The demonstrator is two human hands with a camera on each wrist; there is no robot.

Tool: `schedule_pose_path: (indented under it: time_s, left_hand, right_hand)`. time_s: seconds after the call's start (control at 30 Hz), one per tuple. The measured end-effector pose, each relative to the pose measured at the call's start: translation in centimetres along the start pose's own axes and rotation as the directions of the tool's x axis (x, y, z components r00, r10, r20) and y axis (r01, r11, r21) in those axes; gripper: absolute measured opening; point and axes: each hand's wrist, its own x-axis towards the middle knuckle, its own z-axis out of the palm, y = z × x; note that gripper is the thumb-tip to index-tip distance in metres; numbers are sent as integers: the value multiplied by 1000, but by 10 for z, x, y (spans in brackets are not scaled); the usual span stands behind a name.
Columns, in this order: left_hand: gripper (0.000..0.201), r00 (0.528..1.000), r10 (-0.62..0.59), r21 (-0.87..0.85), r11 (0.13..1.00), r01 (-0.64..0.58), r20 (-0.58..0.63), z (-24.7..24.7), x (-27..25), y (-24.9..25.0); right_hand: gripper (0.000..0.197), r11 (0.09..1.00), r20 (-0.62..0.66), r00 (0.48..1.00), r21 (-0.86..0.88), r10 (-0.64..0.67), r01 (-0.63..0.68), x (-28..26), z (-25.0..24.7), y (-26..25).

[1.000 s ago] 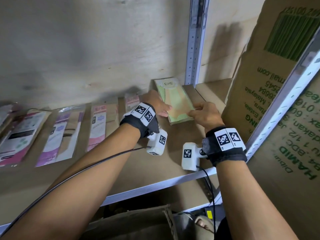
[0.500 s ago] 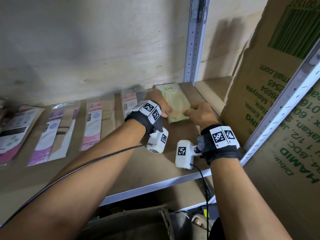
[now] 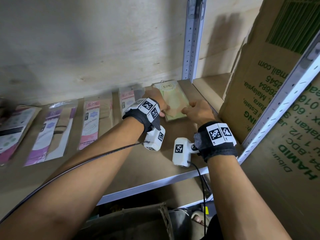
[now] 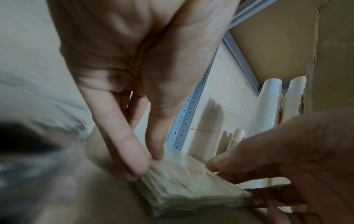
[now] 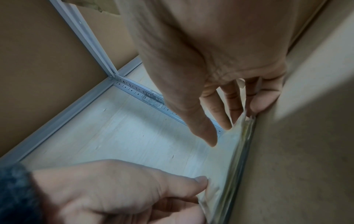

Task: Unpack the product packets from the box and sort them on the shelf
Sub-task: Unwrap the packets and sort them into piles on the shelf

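A stack of green packets (image 3: 174,103) marked ENE lies at the back right of the wooden shelf (image 3: 131,163). My left hand (image 3: 156,105) pinches its left edge, thumb on top. My right hand (image 3: 194,110) holds the near right corner. In the left wrist view the left hand (image 4: 147,165) pinches the stack (image 4: 182,186), and the right hand (image 4: 287,151) has its thumb on top. In the right wrist view the right hand (image 5: 229,121) touches the stack's edge (image 5: 239,151) opposite the left hand (image 5: 134,189).
Pink packets (image 3: 90,123) and purple packets (image 3: 50,132) lie in a row to the left. A metal upright (image 3: 192,40) stands behind the stack. A big printed cardboard box (image 3: 270,80) fills the right. An open box (image 3: 138,222) sits below. White cups (image 4: 268,106) stand beyond.
Both hands stay on the green stack, which has turned slightly straighter near the back wall. The view has shifted a little.
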Motion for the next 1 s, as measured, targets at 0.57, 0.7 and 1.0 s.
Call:
schedule_pose_path:
  time_s: [0.57,0.7,1.0]
  left_hand:
    - [11,964,54,-339,930,-144,-259,-115,-107,-138]
    - [6,925,-19,-449,878,-166,-380,-149,-139,-198]
    - [13,810,-307,-598,799,-66,-499,-227,-167,-304]
  right_hand:
    - [12,933,65,946,197,-318,300,-70,3,-11]
    - [9,889,187,903,338,-386,310,-109,34,-37]
    - [13,867,494,717,358,-491,347,-182,153,-147]
